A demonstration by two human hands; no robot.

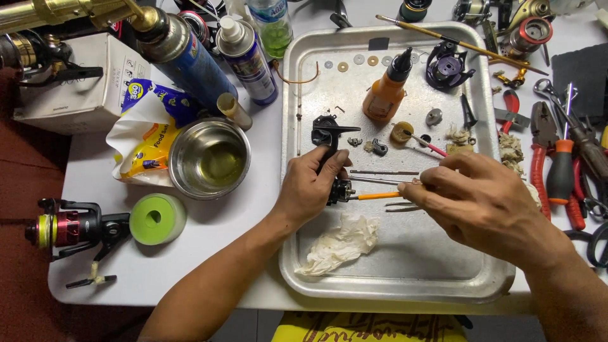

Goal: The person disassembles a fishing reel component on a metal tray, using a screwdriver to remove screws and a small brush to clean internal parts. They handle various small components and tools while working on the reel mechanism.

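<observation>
Black reel part (334, 166) sits pinched in your left hand (310, 190), held just above the metal tray (411, 266), the landmark for everything else. Your left fingers are curled closed around the part's stem. Your right hand (481, 202) is closed in a fine pinch on a thin orange-handled tool (377, 196), whose tip meets the part's lower end. Judging by this, you are mid-way through cleaning or picking at the part's small mechanism. Your next move calls for a steady left grip and a light, precise touch with the tool tip. On the tray, a crumpled tissue (339, 244) lies near its front edge, and an orange squeeze bottle (385, 94) stands toward its far side. Left of the tray sits a steel bowl (209, 158).
</observation>
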